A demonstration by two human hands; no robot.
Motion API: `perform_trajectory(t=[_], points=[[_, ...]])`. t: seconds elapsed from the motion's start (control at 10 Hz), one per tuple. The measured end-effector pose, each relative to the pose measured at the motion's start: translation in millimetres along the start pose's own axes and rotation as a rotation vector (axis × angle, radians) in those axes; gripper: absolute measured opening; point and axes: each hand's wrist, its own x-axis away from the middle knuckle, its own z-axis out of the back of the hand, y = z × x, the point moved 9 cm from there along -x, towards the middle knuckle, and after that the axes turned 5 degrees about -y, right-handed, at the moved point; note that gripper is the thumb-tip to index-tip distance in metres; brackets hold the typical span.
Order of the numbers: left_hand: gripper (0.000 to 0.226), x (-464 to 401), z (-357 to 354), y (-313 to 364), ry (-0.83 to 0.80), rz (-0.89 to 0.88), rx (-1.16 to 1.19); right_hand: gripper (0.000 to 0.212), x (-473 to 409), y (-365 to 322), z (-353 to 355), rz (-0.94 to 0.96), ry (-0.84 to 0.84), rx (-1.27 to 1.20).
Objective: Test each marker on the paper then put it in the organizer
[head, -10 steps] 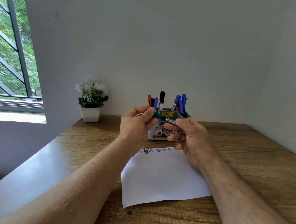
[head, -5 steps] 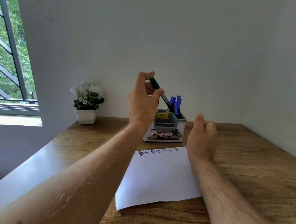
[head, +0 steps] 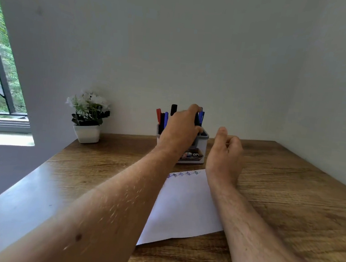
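marker (head: pixel 196 118) pinched by left hand (head: pixel 179 131) inside organizer (head: pixel 201 147).

Both forearms were left bare, no sleeves seen; the left hand (head: pixel 179 129) and right hand (head: pixel 223 154) were ungloved.

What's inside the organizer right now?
The organizer holds upright markers: a red marker, a black marker and blue markers show above the rim. The left hand covers the middle, where it grips a dark marker.
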Motion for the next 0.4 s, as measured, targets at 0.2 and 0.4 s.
perform_trajectory(t=[0.2, 0.4], points=[[0.077, 6, 0, 4, -0.073, -0.043, -0.241, 0.038, 1, -8, -2, 0.128, -0.023, 0.050], [0.064, 38, 51, -25, -0.009, 0.029, -0.360, 0.034, 9, -27, -19, 0.271, -0.244, 0.331]])
